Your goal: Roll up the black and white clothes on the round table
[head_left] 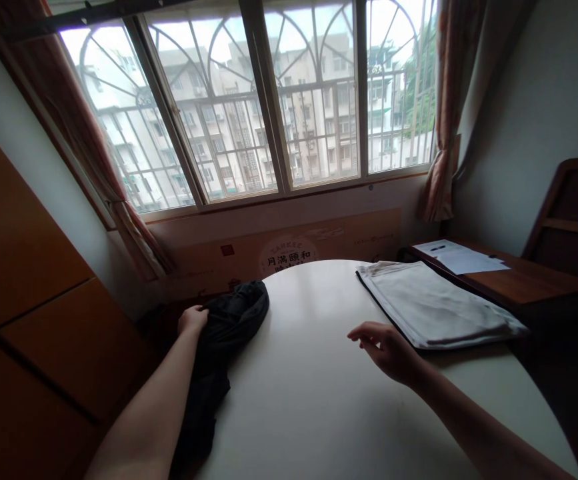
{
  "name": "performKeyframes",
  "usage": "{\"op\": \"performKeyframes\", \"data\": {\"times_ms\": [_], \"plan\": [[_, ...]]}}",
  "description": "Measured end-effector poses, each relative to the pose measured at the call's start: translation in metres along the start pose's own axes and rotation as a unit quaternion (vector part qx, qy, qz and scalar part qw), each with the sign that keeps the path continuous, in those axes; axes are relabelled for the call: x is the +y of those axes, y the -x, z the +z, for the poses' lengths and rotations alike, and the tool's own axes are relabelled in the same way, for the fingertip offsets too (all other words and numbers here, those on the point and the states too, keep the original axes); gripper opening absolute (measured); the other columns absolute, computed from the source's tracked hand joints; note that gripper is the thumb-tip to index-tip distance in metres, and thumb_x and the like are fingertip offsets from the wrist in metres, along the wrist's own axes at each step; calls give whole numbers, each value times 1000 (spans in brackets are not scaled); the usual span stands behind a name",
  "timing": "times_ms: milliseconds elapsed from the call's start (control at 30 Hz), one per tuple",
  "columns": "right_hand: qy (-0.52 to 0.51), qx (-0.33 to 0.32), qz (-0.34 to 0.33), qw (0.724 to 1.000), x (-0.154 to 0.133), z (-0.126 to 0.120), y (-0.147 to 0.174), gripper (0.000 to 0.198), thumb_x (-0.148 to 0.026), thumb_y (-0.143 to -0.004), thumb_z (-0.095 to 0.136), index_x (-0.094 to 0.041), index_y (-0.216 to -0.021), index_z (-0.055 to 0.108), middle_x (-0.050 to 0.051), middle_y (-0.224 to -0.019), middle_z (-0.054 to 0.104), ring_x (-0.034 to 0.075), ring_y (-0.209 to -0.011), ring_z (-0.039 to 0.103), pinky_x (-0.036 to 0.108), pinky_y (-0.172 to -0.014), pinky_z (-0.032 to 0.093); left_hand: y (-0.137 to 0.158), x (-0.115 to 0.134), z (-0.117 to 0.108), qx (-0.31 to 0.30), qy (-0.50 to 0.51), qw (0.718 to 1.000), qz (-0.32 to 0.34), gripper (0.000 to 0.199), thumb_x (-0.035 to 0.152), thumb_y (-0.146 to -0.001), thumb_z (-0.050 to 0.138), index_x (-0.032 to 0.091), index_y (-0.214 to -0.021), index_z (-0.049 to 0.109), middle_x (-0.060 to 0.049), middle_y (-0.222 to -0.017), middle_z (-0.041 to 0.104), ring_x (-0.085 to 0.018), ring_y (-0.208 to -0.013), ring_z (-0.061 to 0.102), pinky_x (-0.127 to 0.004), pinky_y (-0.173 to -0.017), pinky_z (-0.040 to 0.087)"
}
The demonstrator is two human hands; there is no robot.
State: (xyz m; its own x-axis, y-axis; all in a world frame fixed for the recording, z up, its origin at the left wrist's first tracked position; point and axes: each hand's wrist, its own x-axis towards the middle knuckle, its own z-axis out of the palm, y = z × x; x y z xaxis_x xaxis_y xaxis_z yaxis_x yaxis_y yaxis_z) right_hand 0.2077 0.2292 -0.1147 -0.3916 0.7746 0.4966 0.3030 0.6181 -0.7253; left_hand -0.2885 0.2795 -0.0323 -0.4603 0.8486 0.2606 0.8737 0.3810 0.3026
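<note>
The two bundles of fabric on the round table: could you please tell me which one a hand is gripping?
The dark garment at the table's left edge; the left hand grips it. The folded white cloth on the right lies untouched, with the right hand hovering open near it.

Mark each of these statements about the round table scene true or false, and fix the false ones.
1. The left hand grips the dark garment. True.
2. The right hand holds a pen. False: it is empty, fingers spread above the white round table.
3. The folded white cloth lies on the table's right side. True.
4. The dark garment lies on top of the white cloth. False: they are apart, the garment at the table's left edge.
5. Papers lie on the wooden desk at right. True.
</note>
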Motion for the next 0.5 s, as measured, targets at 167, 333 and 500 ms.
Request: {"op": "performKeyframes", "data": {"times_ms": [167, 333, 500], "plan": [[3, -18, 0, 1000, -2, 1, 2, 31, -10, -87, 49, -21, -100, 75, 4, -94, 74, 14, -82, 68, 25, -72, 53, -11, 59, -7, -42, -30, 994, 92, 59, 41, -91, 55, 15, -144, 54, -13, -143, 62, -27, -132, 57, -33, -106, 46], [10, -13, -20, 1000, -6, -1, 1, 30, -15, -92, 49, -21, -106, 74, 6, -101, 73, 16, -86, 68, 27, -73, 55, 35, 113, -8, -134, -85, 973, 166, 80, 42, -70, 75, 12, -143, 55, -23, -157, 42, -42, -138, 49, -45, -109, 43], [-12, 137, -97, 986, -66, -37, 3, 30, -26, -98, 52, -26, -125, 66, 8, -118, 68, 19, -100, 68, 34, -85, 59, 128, 132, -29, -177, -79, 948, 251, 70, 42, -87, 61, 14, -150, 48, -17, -161, 38, -33, -148, 38, -42, -120, 31]]}}
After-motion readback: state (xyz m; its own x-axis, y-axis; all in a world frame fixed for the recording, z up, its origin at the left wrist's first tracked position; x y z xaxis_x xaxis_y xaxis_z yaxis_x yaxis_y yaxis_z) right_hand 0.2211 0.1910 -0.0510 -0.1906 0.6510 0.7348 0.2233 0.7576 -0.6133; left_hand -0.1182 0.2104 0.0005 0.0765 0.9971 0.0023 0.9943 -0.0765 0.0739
